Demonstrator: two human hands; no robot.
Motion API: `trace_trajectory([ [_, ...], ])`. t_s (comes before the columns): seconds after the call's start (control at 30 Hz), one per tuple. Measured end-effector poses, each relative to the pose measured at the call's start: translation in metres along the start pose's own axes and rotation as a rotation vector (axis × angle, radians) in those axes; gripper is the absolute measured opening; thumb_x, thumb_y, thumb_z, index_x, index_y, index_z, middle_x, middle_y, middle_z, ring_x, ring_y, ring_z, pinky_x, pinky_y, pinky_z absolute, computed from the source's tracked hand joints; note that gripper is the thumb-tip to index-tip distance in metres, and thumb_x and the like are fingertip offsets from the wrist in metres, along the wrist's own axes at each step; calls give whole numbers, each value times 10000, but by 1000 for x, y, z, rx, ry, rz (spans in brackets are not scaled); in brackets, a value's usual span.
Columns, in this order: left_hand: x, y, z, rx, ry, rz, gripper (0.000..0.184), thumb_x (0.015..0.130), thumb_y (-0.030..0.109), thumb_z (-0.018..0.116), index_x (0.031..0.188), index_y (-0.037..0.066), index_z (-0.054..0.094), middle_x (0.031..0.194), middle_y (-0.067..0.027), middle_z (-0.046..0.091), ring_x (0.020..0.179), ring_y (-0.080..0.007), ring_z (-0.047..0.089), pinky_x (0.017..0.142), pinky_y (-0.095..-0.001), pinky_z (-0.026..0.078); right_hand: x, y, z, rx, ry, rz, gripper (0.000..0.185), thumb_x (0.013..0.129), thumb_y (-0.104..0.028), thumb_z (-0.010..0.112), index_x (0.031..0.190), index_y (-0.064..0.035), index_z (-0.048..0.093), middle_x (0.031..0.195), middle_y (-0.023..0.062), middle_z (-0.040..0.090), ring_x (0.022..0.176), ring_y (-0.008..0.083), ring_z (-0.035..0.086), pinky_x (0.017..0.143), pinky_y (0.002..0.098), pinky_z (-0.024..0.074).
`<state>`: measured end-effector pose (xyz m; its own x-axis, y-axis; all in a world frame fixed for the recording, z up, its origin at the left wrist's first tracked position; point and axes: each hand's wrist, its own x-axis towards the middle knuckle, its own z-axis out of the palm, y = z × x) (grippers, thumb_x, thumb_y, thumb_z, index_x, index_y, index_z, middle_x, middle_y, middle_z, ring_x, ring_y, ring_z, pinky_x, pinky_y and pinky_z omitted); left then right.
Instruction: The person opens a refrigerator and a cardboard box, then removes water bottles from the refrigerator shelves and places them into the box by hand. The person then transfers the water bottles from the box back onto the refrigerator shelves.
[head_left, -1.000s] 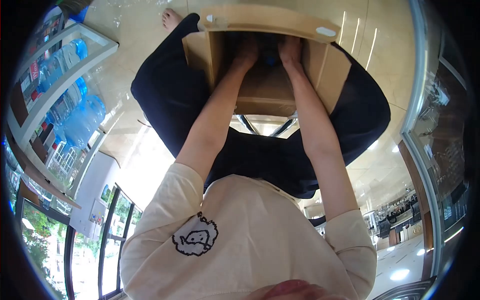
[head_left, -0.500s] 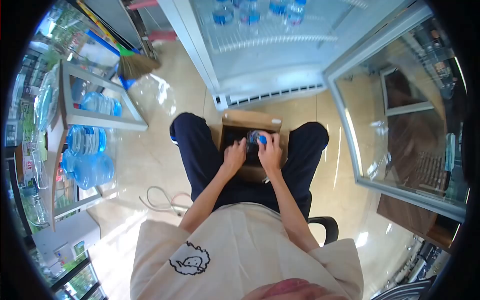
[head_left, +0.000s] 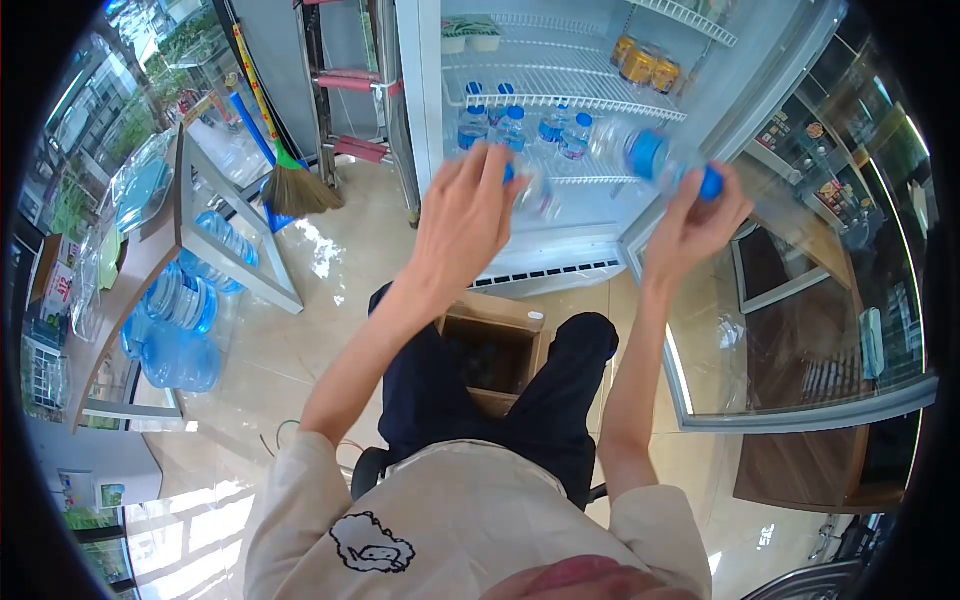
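Observation:
My right hand (head_left: 697, 228) grips a clear water bottle (head_left: 648, 155) near its blue cap. That bottle is tilted, blurred by motion, with its base pointing into the open fridge (head_left: 540, 240). My left hand (head_left: 462, 215) is closed at the blue cap of another water bottle (head_left: 540, 196), whose clear body is smeared in front of the fridge's lower part. Several small water bottles (head_left: 574, 137) stand on the lower fridge shelf, beyond both hands. Between my knees sits an open cardboard box (head_left: 540, 330); its dark inside is hard to make out.
The glass fridge door (head_left: 800, 300) stands open on the right. Orange cans (head_left: 640, 66) and white packs (head_left: 470, 38) occupy the upper shelf. At left are a ladder (head_left: 355, 83), a broom (head_left: 300, 187) and a table (head_left: 150, 250) with large blue water jugs (head_left: 182, 355) below.
Both hands have risen from the cardboard box to the fridge opening, each with a bottle. The view has tilted up, showing more of the shelves.

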<state>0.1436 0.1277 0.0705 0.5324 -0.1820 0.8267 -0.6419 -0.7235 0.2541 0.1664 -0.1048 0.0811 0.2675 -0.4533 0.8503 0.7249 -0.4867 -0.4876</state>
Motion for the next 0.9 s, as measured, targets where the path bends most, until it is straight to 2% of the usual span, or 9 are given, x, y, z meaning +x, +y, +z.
trace_trajectory([
  [0.07, 47, -1, -6, 28, 130, 94, 175, 946, 95, 657, 1051, 12, 544, 943, -167, 629, 775, -408, 603, 670, -465, 475, 40, -2, 24, -104, 31, -110, 266, 1000, -155, 667, 1220, -13, 620, 1090, 84, 411, 790, 137, 531, 679, 259, 453],
  [0.23, 118, -11, 2, 145, 346, 203, 196, 925, 72, 678, 1053, 21, 539, 952, -157, 644, 751, -380, 619, 648, -432, 482, 104, 37, 90, -107, -5, -153, 282, 964, -202, 715, 1192, -52, 644, 1059, 103, 458, 782, 201, 569, 708, 331, 501],
  [0.33, 142, -18, 9, 222, 374, 234, 190, 896, 125, 706, 957, 47, 543, 860, -103, 601, 746, -292, 622, 666, -392, 469, 124, 67, 129, -211, -49, -308, 339, 956, -276, 737, 1211, -66, 661, 1058, 137, 497, 837, 214, 564, 735, 328, 480],
  [0.43, 156, -21, 6, 122, 276, 175, 149, 950, 109, 633, 1023, 27, 533, 886, -199, 656, 846, -410, 654, 742, -484, 524, 131, 100, 163, -248, -166, -321, 311, 941, -262, 743, 1181, -75, 677, 971, 138, 519, 791, 248, 545, 737, 349, 466],
  [0.53, 162, -23, 7, 80, 259, 135, 159, 949, 106, 631, 1022, 10, 527, 885, -209, 651, 838, -428, 647, 724, -499, 517, 116, 120, 185, -227, -336, -199, 283, 933, -217, 741, 1161, -70, 662, 1026, 138, 485, 782, 278, 586, 742, 390, 517],
  [0.57, 164, -25, 8, 81, 267, 153, 160, 950, 105, 630, 1025, 7, 527, 885, -211, 650, 833, -431, 646, 720, -500, 516, 108, 126, 189, -221, -350, -200, 278, 921, -229, 750, 1138, -74, 675, 1008, 168, 500, 790, 325, 588, 774, 422, 520],
  [0.67, 161, -34, 10, 91, 268, 164, 163, 955, 102, 624, 1035, 0, 527, 886, -218, 647, 822, -441, 643, 710, -503, 514, 89, 158, 197, -249, -411, -176, 284, 915, -237, 757, 1132, -70, 680, 1012, 167, 512, 815, 327, 587, 794, 433, 517],
  [0.77, 158, -40, 10, 111, 243, 135, 167, 957, 101, 621, 1045, -5, 526, 888, -222, 647, 816, -446, 642, 701, -505, 513, 79, 170, 199, -222, -365, -105, 279, 907, -233, 765, 1126, -76, 694, 1001, 163, 511, 847, 342, 583, 799, 442, 513],
  [0.9, 155, -50, 17, 122, 206, 112, 169, 960, 102, 618, 1050, -7, 526, 897, -228, 648, 814, -449, 643, 692, -508, 513, 92, 185, 201, -360, -511, -130, 446, 904, -294, 777, 1248, -46, 641, 1090, 185, 597, 997, 312, 609, 884, 428, 508],
])
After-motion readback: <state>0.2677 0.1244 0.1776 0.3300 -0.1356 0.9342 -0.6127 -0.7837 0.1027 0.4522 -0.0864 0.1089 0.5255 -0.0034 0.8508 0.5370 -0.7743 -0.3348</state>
